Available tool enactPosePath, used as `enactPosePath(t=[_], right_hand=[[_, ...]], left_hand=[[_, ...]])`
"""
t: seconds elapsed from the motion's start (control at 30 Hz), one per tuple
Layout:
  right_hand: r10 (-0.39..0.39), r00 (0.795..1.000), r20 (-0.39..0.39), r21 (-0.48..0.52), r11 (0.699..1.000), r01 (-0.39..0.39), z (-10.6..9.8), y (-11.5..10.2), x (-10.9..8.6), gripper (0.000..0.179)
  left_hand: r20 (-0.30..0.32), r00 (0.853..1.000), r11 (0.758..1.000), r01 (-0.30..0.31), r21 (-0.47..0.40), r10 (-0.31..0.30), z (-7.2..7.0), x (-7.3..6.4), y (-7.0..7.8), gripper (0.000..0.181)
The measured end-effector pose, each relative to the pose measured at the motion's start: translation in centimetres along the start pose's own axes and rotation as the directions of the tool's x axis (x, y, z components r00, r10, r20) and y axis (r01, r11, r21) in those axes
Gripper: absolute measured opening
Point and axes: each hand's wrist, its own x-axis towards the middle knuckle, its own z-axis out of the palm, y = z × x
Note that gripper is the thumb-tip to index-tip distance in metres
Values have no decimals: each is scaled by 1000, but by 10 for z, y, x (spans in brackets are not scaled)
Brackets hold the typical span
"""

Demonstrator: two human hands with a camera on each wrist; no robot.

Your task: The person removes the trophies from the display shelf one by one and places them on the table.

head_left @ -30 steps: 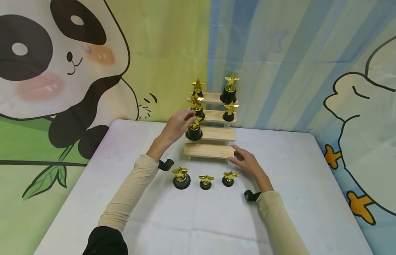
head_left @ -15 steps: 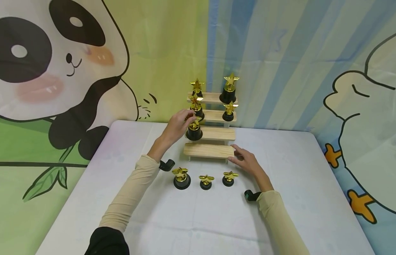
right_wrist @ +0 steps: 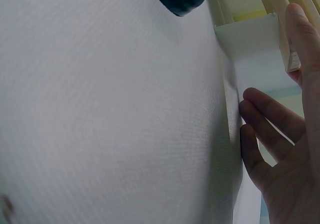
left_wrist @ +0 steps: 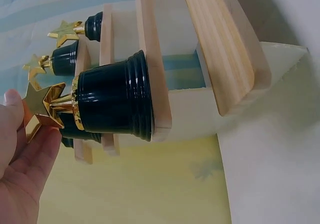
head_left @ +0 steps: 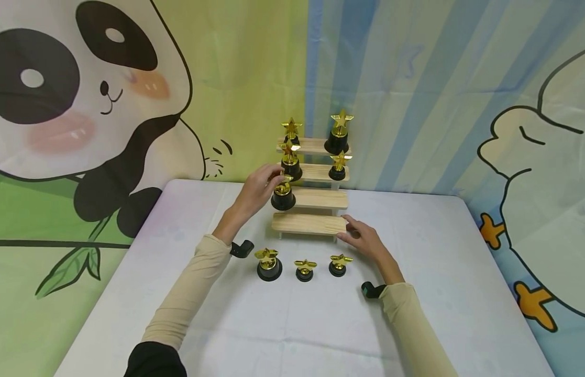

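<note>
My left hand (head_left: 257, 191) pinches the gold star of a star trophy (head_left: 283, 201) between thumb and fingers. In the left wrist view this trophy's black base (left_wrist: 114, 96) is upright against the second step from the bottom, at its left end. My right hand (head_left: 365, 240) grips the right end of the lowest step of a wooden tiered stand (head_left: 307, 224). Its thumb lies along the front edge and a finger is behind, while the other fingers (right_wrist: 267, 116) spread near the cloth.
Other star trophies stand on the upper steps: a tall one (head_left: 337, 137) top right, a small one (head_left: 338, 168) below it, and two at left. In front, a larger trophy (head_left: 269, 267) and two small ones (head_left: 304, 272) line up on the white table (head_left: 292, 324).
My left hand has shifted slightly left with the trophy, whose base now reaches past the step's left end. My right hand has stayed at the lowest step.
</note>
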Motion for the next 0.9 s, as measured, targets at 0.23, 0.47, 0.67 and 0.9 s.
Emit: enactPosePath(t=[0.23,0.47,0.67,0.9], right_hand=[[2,1000,-2,-6,1000,-2,0,-1,0,61],[12,1000,10,-26,1000,-12,0,0,0,63],[15,1000,-2,-15,1000,-15,1,1,0,64],[27,1000,11,-25,999,-27,1,3,0,66]], left_hand=[[-34,999,1000,3,-17,-4,-6,-11,-1,29],[-34,999,1000,9,11,-8,-15,-21,6,29],[-55,998,999,16,40,-13,-26,-36,9,26],[-98,995,997,24,69,-18,-39,-58,9,23]])
